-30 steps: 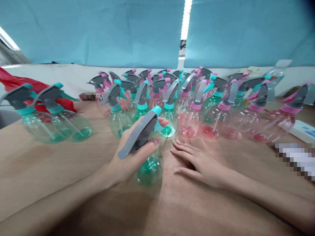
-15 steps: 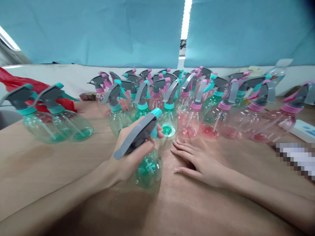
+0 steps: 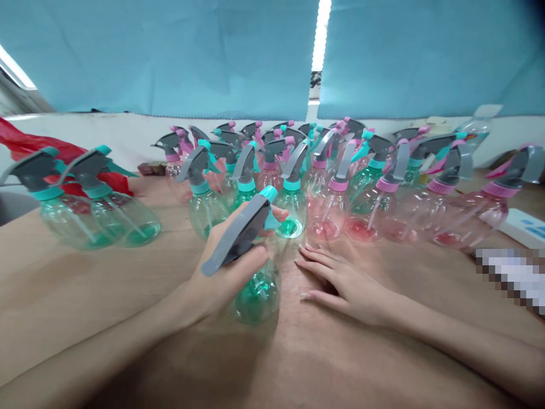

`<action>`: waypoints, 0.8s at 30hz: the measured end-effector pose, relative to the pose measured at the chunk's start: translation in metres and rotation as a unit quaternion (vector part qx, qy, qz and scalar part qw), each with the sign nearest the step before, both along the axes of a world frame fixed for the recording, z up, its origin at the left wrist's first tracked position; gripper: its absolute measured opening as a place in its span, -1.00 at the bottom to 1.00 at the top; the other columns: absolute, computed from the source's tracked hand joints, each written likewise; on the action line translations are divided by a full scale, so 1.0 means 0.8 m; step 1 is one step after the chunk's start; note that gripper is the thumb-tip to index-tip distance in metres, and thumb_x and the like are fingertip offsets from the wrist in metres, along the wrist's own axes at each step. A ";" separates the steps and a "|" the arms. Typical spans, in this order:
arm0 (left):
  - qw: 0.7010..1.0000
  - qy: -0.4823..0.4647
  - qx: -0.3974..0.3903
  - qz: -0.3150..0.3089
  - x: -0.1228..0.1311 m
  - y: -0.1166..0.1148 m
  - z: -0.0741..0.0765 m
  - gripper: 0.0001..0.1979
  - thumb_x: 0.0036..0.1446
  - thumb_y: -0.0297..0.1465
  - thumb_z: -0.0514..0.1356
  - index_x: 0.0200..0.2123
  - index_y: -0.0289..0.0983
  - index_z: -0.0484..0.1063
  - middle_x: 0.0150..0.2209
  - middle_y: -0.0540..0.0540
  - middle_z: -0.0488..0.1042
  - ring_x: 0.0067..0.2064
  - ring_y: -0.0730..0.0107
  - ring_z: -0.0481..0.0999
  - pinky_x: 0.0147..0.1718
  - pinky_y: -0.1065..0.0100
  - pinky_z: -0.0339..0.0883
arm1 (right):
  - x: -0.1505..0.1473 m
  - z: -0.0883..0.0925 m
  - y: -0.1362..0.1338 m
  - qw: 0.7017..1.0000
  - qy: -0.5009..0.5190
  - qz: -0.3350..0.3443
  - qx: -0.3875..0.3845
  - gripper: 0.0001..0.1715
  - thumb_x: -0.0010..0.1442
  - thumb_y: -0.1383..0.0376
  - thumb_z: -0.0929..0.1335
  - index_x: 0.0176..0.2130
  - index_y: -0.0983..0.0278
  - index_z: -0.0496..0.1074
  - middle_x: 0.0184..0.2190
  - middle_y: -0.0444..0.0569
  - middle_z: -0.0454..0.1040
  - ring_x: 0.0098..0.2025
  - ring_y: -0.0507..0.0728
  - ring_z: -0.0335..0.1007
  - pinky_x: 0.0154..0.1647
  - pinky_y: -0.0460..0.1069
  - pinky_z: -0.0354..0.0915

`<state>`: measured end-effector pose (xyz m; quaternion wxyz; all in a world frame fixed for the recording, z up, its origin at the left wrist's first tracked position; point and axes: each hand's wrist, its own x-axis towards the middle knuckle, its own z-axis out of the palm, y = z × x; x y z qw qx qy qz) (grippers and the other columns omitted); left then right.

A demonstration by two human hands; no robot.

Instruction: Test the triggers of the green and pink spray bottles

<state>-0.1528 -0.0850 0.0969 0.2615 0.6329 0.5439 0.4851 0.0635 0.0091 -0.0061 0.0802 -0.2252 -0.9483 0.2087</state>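
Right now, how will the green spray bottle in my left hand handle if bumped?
The green spray bottle is probably light: no clear liquid level shows inside. Its bulky gray trigger head could make it tip easily. Rounded and glossy, it may feel slippery.

One left hand (image 3: 215, 281) and one right hand (image 3: 347, 284) show. One green spray bottle (image 3: 258, 294) is held, and two green bottles (image 3: 135, 218) stand at the left. The front row counts three green-collared bottles (image 3: 292, 204) and four pink-collared bottles (image 3: 327, 209); the bottles behind (image 3: 273, 149) overlap too much to count. There is one table (image 3: 102, 289), one red sheet (image 3: 34, 142) and one water bottle (image 3: 474, 129).
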 end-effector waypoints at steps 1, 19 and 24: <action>1.000 0.012 -0.016 0.021 0.002 0.000 0.001 -0.59 -0.03 -0.46 0.13 -0.04 -0.22 0.41 -0.16 -0.08 0.53 -0.24 0.27 0.53 -0.19 0.26 0.45 | 0.000 0.000 0.000 1.000 -0.002 0.000 0.001 -0.18 0.29 -0.16 0.18 0.33 0.25 0.13 0.37 0.06 0.01 0.39 0.30 -0.11 0.34 0.28 0.00; 0.994 0.078 0.004 0.071 0.014 0.001 -0.001 -0.50 0.02 -0.45 0.14 0.09 -0.25 0.25 0.04 -0.16 0.49 -0.55 0.58 0.36 -0.50 0.43 0.39 | 0.001 -0.002 0.001 1.000 0.014 0.004 0.000 -0.20 0.29 -0.14 0.21 0.32 0.25 0.16 0.36 0.08 0.05 0.39 0.31 -0.09 0.33 0.29 0.01; 0.993 0.090 0.021 0.072 0.013 0.000 -0.006 -0.50 0.05 -0.50 0.14 0.10 -0.22 0.23 0.10 -0.13 0.46 -0.51 0.58 0.42 -0.47 0.45 0.43 | 0.001 -0.003 0.000 1.000 0.024 0.000 -0.005 -0.22 0.29 -0.12 0.23 0.32 0.21 0.15 0.36 0.06 0.06 0.39 0.31 -0.08 0.33 0.29 0.02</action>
